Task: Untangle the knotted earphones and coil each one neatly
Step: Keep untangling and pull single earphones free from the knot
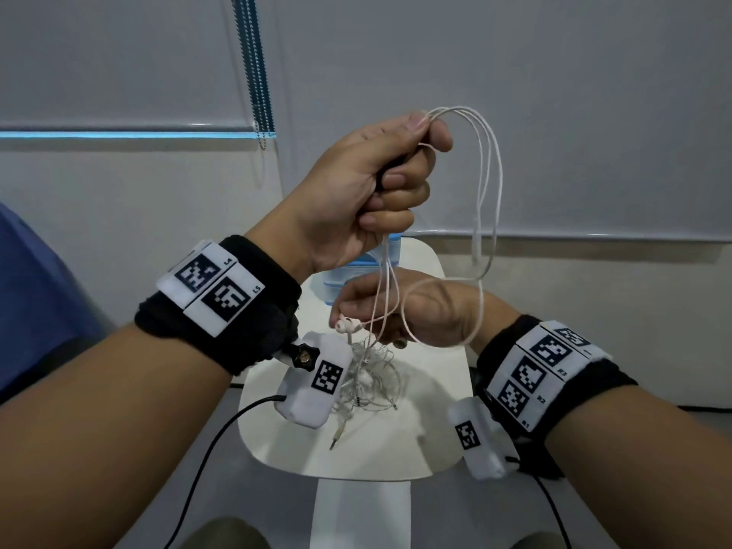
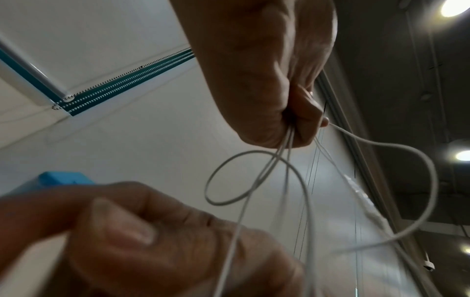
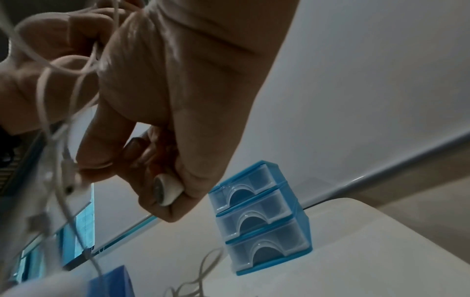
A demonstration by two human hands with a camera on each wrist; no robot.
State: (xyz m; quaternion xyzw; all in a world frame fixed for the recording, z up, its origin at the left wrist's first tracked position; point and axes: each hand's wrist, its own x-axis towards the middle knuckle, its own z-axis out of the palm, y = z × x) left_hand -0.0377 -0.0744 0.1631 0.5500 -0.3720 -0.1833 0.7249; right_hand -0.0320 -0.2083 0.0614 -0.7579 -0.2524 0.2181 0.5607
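Head view: mid-untangling, one white earphone cable (image 1: 485, 200) lifted clear of the knotted pile (image 1: 368, 384) on the counter (image 1: 416, 441). Left hand (image 1: 368, 192) raised, fingers clamped round cable loops; right hand (image 1: 416, 311) below, pinching near an earbud (image 1: 347, 324).

Left wrist view: fist closed on strands.

Right wrist view: fingers curled, gripping an earbud. Next, probably: drawing that end free through the loop, gently.
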